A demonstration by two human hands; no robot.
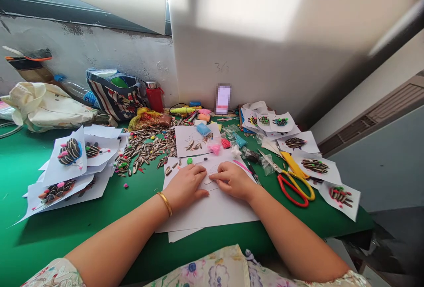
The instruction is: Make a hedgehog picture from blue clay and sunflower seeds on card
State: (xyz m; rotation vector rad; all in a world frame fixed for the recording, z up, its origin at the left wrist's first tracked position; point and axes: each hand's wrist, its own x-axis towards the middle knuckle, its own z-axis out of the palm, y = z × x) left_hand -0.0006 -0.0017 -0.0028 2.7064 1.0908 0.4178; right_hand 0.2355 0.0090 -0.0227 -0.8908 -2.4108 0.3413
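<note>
My left hand (187,186) lies flat on a white sheet of paper (221,214), fingers stretched and thumb apart, steadying nothing I can see in its grasp. Close beside it, my right hand (233,182) rests with the index finger extended onto a drawn outline (207,180), partly hidden by both hands. Whether anything small lies under that fingertip is not visible. Just above the left hand sit a green clay ball (189,160) and a few loose sunflower seeds (168,171). A black pen (253,173) lies right of the right hand.
Sunflower seeds (142,150) are heaped at left centre. Seed-and-clay pictures (69,151) are stacked left; more pictures (314,166) lie right. Scissors (293,190) with red and yellow handles lie nearby. Clay packets (238,140), a phone (223,99) and a red bottle (154,98) stand farther back.
</note>
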